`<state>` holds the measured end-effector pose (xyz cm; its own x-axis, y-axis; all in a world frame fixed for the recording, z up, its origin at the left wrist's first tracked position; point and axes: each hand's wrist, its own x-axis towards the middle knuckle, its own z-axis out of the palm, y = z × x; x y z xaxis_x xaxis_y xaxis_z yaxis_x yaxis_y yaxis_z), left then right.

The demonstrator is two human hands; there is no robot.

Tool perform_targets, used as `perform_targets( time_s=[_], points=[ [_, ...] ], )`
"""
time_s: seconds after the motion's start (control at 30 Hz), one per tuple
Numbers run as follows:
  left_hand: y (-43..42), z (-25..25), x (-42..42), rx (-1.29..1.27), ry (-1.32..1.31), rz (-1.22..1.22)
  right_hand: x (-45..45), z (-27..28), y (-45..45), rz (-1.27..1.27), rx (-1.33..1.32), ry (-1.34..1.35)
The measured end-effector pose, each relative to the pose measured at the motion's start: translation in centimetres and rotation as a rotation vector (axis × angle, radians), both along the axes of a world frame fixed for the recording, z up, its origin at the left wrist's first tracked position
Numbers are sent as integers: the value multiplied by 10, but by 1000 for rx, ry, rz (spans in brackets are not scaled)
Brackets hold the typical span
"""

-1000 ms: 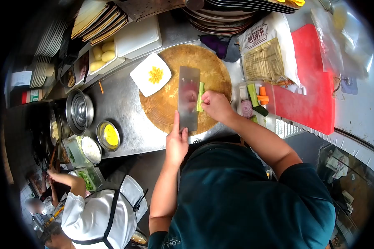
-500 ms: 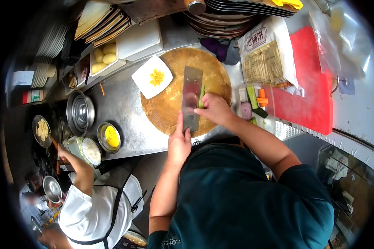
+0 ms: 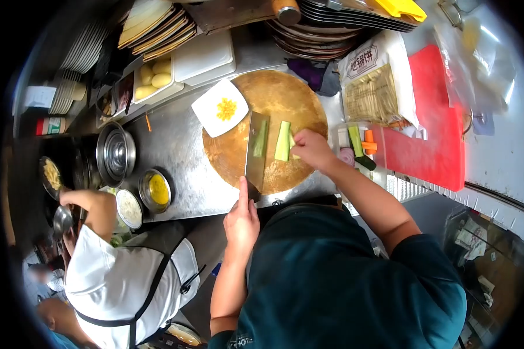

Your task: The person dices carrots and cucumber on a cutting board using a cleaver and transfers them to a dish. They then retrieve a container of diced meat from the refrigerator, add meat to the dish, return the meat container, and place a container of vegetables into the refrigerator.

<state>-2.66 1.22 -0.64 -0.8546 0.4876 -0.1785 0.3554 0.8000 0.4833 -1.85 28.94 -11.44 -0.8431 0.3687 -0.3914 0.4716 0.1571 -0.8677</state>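
Note:
My left hand (image 3: 242,227) is closed on the cleaver's lower end, index finger stretched along it. The cleaver's broad blade (image 3: 257,152) stands tilted over the round wooden board (image 3: 301,104), with a green reflection on its face. Right of the blade lies a pale green vegetable strip (image 3: 282,141). Beside that strip, the bent fingers of my right hand (image 3: 312,149) are on a second green piece (image 3: 293,144), partly hidden by them. A square white plate (image 3: 206,111) with small yellow pieces overlaps the board's upper left edge.
Right of the board are a clear tray of cut vegetables (image 3: 363,148), a white packet (image 3: 378,81) and a red board (image 3: 426,148). Metal bowls (image 3: 116,154) stand left. A co-worker in white (image 3: 122,279) is at the lower left; plates (image 3: 317,39) are stacked at the back.
The cleaver has moved left, off the green vegetable, and tilted. The vegetable now shows as separate pale-faced pieces. My right hand has shifted slightly right. The co-worker's arm has moved.

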Motion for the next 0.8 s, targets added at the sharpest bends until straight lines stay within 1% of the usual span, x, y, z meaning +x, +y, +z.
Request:
perform_targets(
  time_s=[0.07,0.13,0.23,0.27,0.4,0.5,0.57,0.63,0.67,0.73,0.77,0.8],
  points=[
    [-5,0,4,-14,30,-15,5,0,7,-89,-158,2],
    [-7,0,7,-36,44,-19,5,16,13,-212,-328,-13],
    [-13,-6,9,-70,101,-64,8,21,18,-238,-409,62],
    [-13,-3,10,-146,68,-61,9,27,15,-244,-455,98],
    [-16,-10,11,-108,31,-26,1,70,-3,-78,-474,107],
    [-18,-13,13,-63,58,-9,-16,105,-38,6,-474,105],
    [-19,-10,12,-66,70,-8,-43,128,-64,175,-489,170],
    [-16,-10,14,-69,59,-21,-71,141,-96,286,-369,471],
    [-17,-15,14,-54,88,-30,-81,147,-98,351,-120,567],
    [-13,-7,14,-92,85,-20,-78,159,-88,293,304,709],
    [-13,-4,13,-87,95,-33,-73,151,-78,269,411,710],
    [-13,-1,14,-84,103,-40,-62,132,-59,251,514,709]
  ],
)
